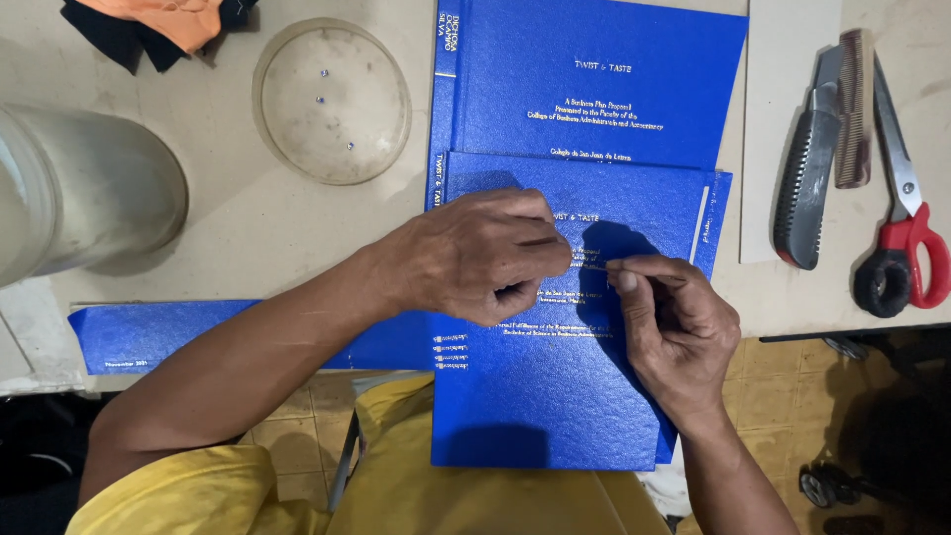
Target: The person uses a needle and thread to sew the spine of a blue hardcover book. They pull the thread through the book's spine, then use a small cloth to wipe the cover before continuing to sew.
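At the far left a large clear plastic container (84, 193) lies on the counter (228, 228), with an orange and black cloth (158, 25) behind it and a round clear lid (332, 99) just to its right. A long blue strip (158, 335) lies along the counter's near edge, running under the left forearm. The left hand (475, 258) is curled, its thumb and forefinger pinched on one end of a thin, pin-like thing (592, 265) that is too small to identify. It hovers over the front blue book cover (555, 386), which overhangs the counter edge toward the person's yellow shirt (416, 485). A second blue cover (594, 79) lies behind, partly tucked beneath the first. The right hand (674, 332) is closed too, fingertips gripping the other end of that thin thing, just beside the left hand. Further right a grey board (788, 59) carries a utility knife (807, 178) and a brown comb (854, 109), and red-handled scissors (906, 218) lie at the edge
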